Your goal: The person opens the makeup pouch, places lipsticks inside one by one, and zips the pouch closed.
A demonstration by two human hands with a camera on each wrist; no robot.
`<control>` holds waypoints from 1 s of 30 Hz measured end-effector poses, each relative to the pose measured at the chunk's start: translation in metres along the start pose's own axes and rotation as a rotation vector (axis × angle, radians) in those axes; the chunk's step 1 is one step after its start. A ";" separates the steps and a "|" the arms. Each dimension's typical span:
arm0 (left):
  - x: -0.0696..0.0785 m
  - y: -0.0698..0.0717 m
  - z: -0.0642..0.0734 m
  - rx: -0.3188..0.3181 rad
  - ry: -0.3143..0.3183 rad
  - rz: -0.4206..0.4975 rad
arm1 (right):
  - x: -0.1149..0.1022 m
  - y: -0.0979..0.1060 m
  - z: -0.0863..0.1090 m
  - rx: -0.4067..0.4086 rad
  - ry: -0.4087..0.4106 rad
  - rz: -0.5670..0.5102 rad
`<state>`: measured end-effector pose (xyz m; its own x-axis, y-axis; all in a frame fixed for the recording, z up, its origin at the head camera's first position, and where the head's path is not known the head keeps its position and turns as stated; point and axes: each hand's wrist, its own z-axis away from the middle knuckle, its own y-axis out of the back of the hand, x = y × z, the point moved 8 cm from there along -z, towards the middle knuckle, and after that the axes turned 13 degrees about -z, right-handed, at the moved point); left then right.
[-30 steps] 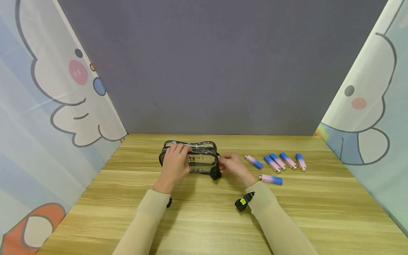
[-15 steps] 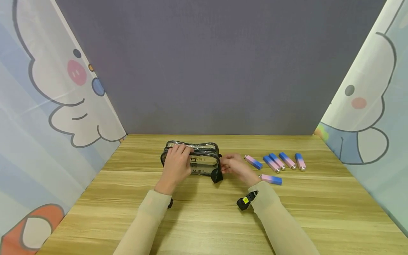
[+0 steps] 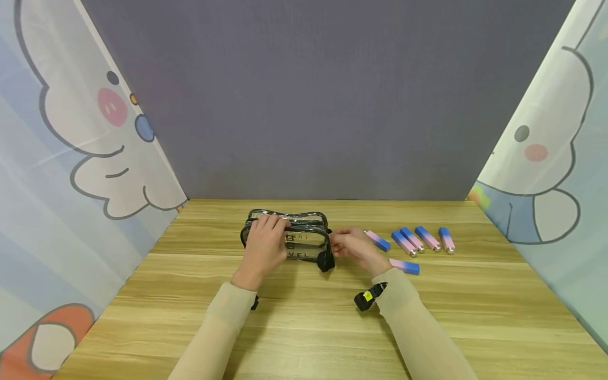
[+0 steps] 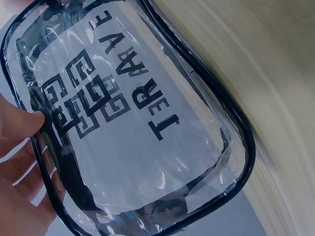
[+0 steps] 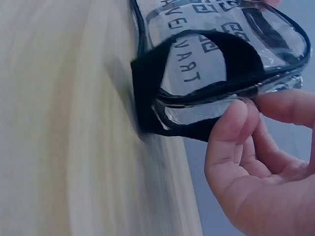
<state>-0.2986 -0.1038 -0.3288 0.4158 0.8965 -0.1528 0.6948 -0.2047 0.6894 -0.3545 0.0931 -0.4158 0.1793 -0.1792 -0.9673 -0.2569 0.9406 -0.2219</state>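
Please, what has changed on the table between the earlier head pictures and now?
The clear pouch has slid slightly to the right, and the left hand and right hand have moved with it. I see no new grip and no release. The pink-and-blue tubes lie where they did.

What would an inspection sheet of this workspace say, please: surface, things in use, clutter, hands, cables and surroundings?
Surface: wood-grain table; no spill visible.
Things in use: clear bag on the table, black-edged, lettered TRAVEL; black strap at its right end.
Clutter: six pink-and-blue tubes lying right of the bag.
Hands: left hand grips the bag's left part; right hand pinches at its right end, exact spot unclear.
Cables: nothing seen.
Surroundings: grey wall behind; cartoon-printed sheets at both sides.
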 end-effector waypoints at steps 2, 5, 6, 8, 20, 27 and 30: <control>0.001 0.000 0.000 0.000 -0.001 -0.001 | -0.001 0.001 0.001 -0.010 -0.006 0.012; 0.002 0.001 -0.001 0.000 -0.004 -0.002 | -0.004 0.002 0.004 -0.023 -0.021 0.034; 0.003 0.001 -0.001 0.001 -0.004 -0.002 | -0.005 0.002 0.004 -0.027 -0.023 0.042; 0.004 0.002 -0.002 0.002 -0.005 -0.001 | -0.006 0.003 0.005 -0.031 -0.024 0.065; 0.008 0.001 -0.003 -0.016 -0.004 0.005 | -0.015 0.004 0.006 -0.005 0.040 0.209; 0.008 0.001 -0.003 -0.009 -0.006 0.005 | -0.016 0.002 0.006 -0.037 0.051 0.152; 0.008 0.002 -0.002 -0.008 -0.005 0.005 | -0.015 0.001 0.007 -0.057 0.042 0.111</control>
<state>-0.2952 -0.0957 -0.3272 0.4225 0.8934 -0.1530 0.6880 -0.2063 0.6958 -0.3513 0.0989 -0.4004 0.1074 -0.0878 -0.9903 -0.3265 0.9377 -0.1185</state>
